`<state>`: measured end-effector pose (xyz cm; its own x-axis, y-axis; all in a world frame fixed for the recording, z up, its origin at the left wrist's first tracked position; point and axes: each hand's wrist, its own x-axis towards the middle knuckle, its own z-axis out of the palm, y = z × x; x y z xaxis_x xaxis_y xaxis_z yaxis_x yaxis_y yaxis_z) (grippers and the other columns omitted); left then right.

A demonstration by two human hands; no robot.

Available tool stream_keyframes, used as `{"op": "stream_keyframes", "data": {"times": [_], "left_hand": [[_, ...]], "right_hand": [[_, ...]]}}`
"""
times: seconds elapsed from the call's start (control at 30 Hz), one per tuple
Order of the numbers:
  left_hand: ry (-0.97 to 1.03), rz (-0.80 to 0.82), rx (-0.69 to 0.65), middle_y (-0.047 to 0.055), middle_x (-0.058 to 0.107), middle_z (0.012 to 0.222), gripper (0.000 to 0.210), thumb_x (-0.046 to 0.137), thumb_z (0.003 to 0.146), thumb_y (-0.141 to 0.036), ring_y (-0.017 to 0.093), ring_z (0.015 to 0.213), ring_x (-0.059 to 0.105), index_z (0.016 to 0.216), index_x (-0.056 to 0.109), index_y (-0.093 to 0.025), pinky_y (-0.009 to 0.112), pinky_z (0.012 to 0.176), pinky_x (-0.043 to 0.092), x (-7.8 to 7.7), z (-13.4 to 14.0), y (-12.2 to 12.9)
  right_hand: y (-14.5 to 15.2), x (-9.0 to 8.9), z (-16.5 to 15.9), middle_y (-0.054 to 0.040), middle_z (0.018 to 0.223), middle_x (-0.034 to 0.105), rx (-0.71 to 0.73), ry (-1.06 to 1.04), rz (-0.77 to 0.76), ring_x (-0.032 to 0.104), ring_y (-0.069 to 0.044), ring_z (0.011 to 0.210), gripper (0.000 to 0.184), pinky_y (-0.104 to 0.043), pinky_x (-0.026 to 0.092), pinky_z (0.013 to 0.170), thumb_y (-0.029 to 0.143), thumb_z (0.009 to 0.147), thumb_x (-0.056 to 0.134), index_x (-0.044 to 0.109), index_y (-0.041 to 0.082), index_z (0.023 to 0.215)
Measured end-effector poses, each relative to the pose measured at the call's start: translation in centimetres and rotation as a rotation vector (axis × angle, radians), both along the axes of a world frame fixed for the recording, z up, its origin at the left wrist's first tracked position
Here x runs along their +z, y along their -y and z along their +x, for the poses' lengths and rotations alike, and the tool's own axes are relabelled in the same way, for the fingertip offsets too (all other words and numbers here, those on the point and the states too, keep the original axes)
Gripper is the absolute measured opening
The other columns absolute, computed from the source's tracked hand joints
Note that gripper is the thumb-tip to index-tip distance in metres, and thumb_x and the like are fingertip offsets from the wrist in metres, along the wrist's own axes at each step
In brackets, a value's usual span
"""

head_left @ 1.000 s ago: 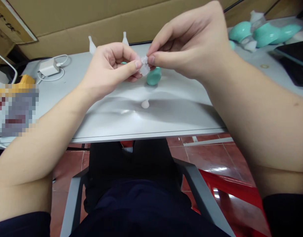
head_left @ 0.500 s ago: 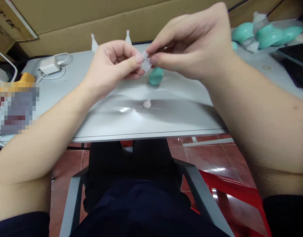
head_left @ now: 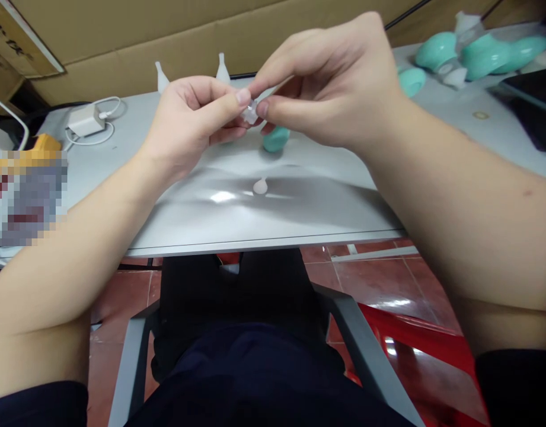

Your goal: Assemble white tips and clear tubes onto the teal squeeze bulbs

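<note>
Between my two hands is a small translucent plastic piece [head_left: 251, 111], held above the table; my fingers cover much of it. My left hand [head_left: 197, 112] pinches it from the left with thumb and fingers. From the right, the thumb and fingertips of my right hand [head_left: 321, 83] close on the same piece. Just below and beyond them a teal bulb-shaped piece [head_left: 276, 140] rests on the table, partly hidden by my right fingers. Nearer to me lies a small whitish teardrop-shaped piece [head_left: 260, 187].
Two white pointed nozzles [head_left: 222, 68] stand behind my left hand. Several teal bulbs [head_left: 481, 56] with clear parts lie at the back right, near a dark flat device [head_left: 533, 107]. A white power adapter [head_left: 86, 120] with cable and a yellow object [head_left: 45, 144] are at the left.
Both hands have shifted slightly left in view, and the plastic piece between them is turned and more covered by my fingers. The scene has also shifted a little with the camera.
</note>
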<state>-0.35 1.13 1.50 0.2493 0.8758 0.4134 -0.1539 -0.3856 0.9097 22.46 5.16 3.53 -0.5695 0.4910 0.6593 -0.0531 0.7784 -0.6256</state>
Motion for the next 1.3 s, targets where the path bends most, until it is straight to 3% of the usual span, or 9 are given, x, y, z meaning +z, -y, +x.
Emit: {"op": "stream_keyframes", "data": {"times": [0.23,0.4,0.53,0.63,0.77,0.9,1.0,1.13,1.3], "left_hand": [[-0.014,-0.095,0.063,0.008,0.08,0.095,0.017,0.084,0.098,-0.028,0.022,0.09,0.081,0.083,0.081,-0.021,0.038,0.093,0.07,0.1,-0.2,-0.6],[0.022,-0.167,-0.023,0.009,0.082,0.103,0.014,0.086,0.098,-0.03,0.022,0.096,0.081,0.087,0.084,-0.022,0.038,0.103,0.07,0.7,-0.8,-0.8],[-0.008,-0.196,-0.02,0.008,0.08,0.097,0.013,0.095,0.089,-0.031,0.023,0.09,0.079,0.085,0.085,-0.022,0.038,0.091,0.07,0.6,-1.2,-1.0],[-0.019,-0.16,0.024,0.006,0.076,0.087,0.013,0.092,0.085,-0.025,0.021,0.082,0.076,0.078,0.081,-0.024,0.035,0.077,0.064,0.5,-0.9,-0.8],[-0.019,-0.093,0.059,0.004,0.072,0.084,0.01,0.083,0.089,-0.02,0.018,0.078,0.07,0.08,0.077,-0.022,0.036,0.081,0.062,0.7,-0.1,0.1],[0.026,-0.077,0.037,0.003,0.073,0.082,0.011,0.081,0.093,-0.016,0.017,0.076,0.071,0.084,0.075,-0.019,0.032,0.075,0.06,0.9,0.4,0.8],[0.025,-0.087,0.026,0.001,0.075,0.083,0.012,0.081,0.093,-0.014,0.015,0.076,0.072,0.082,0.078,-0.02,0.028,0.072,0.059,0.7,0.3,0.6],[-0.03,0.082,0.056,0.001,0.075,0.084,0.013,0.09,0.087,-0.018,0.017,0.073,0.068,0.081,0.084,-0.028,0.032,0.068,0.056,0.0,0.0,-0.2],[-0.051,0.208,0.076,0.001,0.077,0.084,0.016,0.09,0.091,-0.017,0.015,0.067,0.065,0.081,0.088,-0.029,0.034,0.066,0.05,-0.4,0.1,-0.4]], "right_hand": [[0.0,-0.7,-0.5,0.004,0.11,0.081,0.005,-0.048,0.018,0.078,-0.007,0.097,0.027,-0.014,0.066,0.083,0.016,0.086,0.094,0.086,0.02,0.112],[-0.4,-0.7,-0.5,0.0064,0.107,0.081,-0.022,-0.064,0.028,0.076,-0.006,0.09,0.025,-0.015,0.066,0.076,0.025,0.089,0.093,0.09,0.028,0.114],[0.0,-0.4,-0.5,0.01,0.101,0.08,-0.004,-0.039,-0.016,0.075,-0.005,0.086,0.018,-0.014,0.064,0.074,0.031,0.088,0.093,0.09,0.033,0.105],[0.9,-0.1,-0.7,0.0076,0.103,0.079,-0.02,-0.029,-0.12,0.077,-0.007,0.081,0.014,-0.019,0.07,0.073,0.03,0.091,0.09,0.086,0.025,0.103],[1.4,-0.2,-0.8,0.0033,0.108,0.074,-0.041,-0.019,-0.197,0.078,-0.01,0.082,0.024,-0.024,0.073,0.073,0.026,0.087,0.092,0.077,0.021,0.103],[0.9,-0.5,-0.9,0.004,0.105,0.073,-0.01,0.033,-0.182,0.073,-0.005,0.081,0.033,-0.017,0.067,0.07,0.024,0.084,0.094,0.073,0.022,0.11],[0.8,-0.5,-1.1,0.005,0.095,0.075,0.011,0.032,-0.183,0.075,-0.007,0.079,0.031,-0.017,0.066,0.066,0.03,0.09,0.092,0.07,0.022,0.112],[1.2,-0.3,-1.5,0.0029,0.085,0.078,0.009,-0.018,-0.287,0.079,-0.014,0.073,0.036,-0.024,0.07,0.064,0.039,0.089,0.095,0.068,0.02,0.105],[1.5,-0.1,-2.0,0.0042,0.084,0.08,-0.002,-0.019,-0.368,0.079,-0.014,0.073,0.034,-0.02,0.068,0.062,0.032,0.078,0.095,0.068,0.024,0.097]]}}
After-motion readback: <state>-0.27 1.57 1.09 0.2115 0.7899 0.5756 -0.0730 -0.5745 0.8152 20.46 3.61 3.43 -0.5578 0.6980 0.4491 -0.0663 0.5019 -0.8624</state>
